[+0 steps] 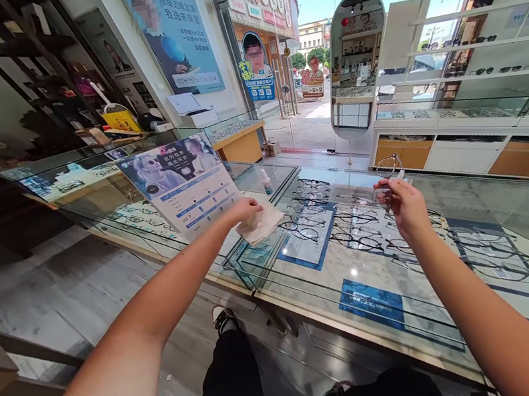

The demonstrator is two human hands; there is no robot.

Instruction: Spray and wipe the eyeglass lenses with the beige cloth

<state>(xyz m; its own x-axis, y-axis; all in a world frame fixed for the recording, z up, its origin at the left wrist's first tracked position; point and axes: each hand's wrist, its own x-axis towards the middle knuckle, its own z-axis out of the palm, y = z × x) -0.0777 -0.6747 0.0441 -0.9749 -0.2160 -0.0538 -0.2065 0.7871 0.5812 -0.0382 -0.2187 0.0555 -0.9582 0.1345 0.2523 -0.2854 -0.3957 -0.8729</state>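
My left hand (245, 209) is closed on the near edge of a pale beige cloth (262, 222), just above the glass counter's corner. In my right hand (406, 203), the fingers pinch a pair of thin-framed eyeglasses (389, 165), raised above the counter with the lenses toward the window. Part of that frame is hidden behind my fingers. Beneath and between my hands, several rows of eyeglasses (357, 240) show in the glass display case (303, 280). A small white spray bottle (267, 183) stands on the glass beyond the cloth.
A printed display board (185, 183) leans upright on the counter left of the cloth. Blue cards (370, 302) lie in the case. An oval-topped mirror (356, 61) stands by the window, and shelves of sunglasses (496, 37) line the right. The counter's front edge is close to my legs.
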